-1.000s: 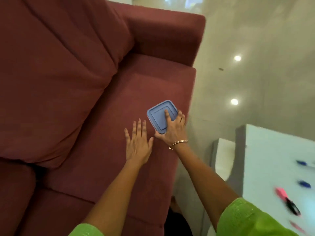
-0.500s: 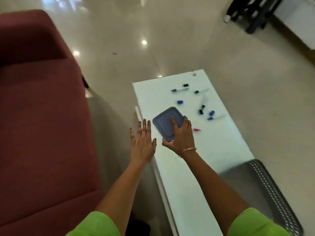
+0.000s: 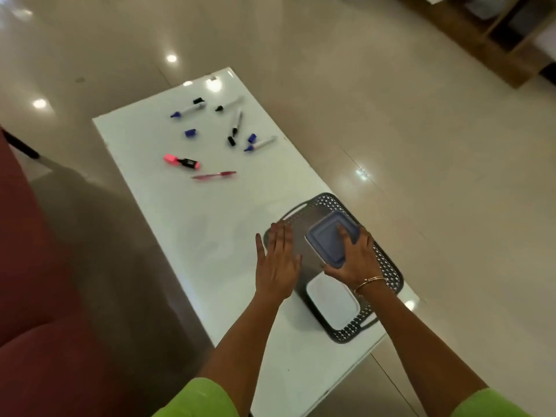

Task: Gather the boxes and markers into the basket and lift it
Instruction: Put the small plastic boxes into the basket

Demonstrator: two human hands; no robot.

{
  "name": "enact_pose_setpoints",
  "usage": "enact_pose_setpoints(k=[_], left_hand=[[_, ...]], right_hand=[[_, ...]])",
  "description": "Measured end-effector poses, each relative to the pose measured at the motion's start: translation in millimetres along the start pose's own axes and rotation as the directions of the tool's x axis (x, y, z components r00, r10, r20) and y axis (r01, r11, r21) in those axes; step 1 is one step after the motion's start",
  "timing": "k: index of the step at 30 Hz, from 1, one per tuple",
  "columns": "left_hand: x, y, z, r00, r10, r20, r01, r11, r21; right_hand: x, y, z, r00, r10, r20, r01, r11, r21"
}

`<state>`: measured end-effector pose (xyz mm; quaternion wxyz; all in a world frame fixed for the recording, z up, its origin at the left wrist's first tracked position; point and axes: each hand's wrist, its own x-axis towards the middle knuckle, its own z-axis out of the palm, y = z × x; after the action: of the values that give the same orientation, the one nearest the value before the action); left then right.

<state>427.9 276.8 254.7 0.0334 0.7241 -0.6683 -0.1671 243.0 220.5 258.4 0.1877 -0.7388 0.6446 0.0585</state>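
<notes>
My right hand (image 3: 356, 260) grips a blue-lidded box (image 3: 326, 237) and holds it over the far half of the grey perforated basket (image 3: 388, 266). A white-lidded box (image 3: 332, 302) lies in the basket's near half. My left hand (image 3: 276, 263) hovers flat and open over the basket's left rim, fingers spread, holding nothing. Further away on the white table (image 3: 210, 230) lie several markers: a pink highlighter (image 3: 182, 161), a red pen (image 3: 214, 175), a black marker (image 3: 235, 129) and blue-capped markers (image 3: 188, 110), with loose caps among them.
A dark red sofa (image 3: 33, 296) fills the left side, close to the table's long edge. Glossy beige floor surrounds the table. A wooden shelf unit (image 3: 496, 40) stands at the far right corner.
My view swung from the sofa to the table. My right hand carried the blue-lidded box from the sofa seat across the gap to above the basket; my left hand travelled alongside.
</notes>
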Motion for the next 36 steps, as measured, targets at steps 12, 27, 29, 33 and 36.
enact_pose_setpoints(k=[12, 27, 29, 33, 36], left_hand=[[-15.8, 51.4, 90.8, 0.992, 0.106, 0.073, -0.110, 0.993, 0.041], [-14.5, 71.6, 96.8, 0.972, 0.225, 0.072, -0.233, 0.964, 0.129], [-20.6, 83.7, 90.8, 0.965, 0.253, 0.069, -0.260, 0.958, 0.118], [-38.1, 122.3, 77.8, 0.940, 0.327, 0.098, -0.338, 0.933, 0.121], [-55.7, 163.2, 76.9, 0.904, 0.402, 0.148, -0.419, 0.901, 0.111]], right_hand=[[-22.6, 113.0, 59.8, 0.992, 0.056, 0.117, -0.059, 0.998, 0.025], [-45.2, 127.4, 67.6, 0.986, 0.054, 0.155, -0.052, 0.999, -0.017], [-57.7, 125.3, 56.5, 0.998, 0.023, 0.062, -0.026, 0.999, 0.036], [-92.4, 138.3, 35.8, 0.996, 0.054, -0.073, -0.045, 0.992, 0.117], [-120.4, 168.8, 28.9, 0.988, 0.137, -0.078, -0.127, 0.985, 0.121]])
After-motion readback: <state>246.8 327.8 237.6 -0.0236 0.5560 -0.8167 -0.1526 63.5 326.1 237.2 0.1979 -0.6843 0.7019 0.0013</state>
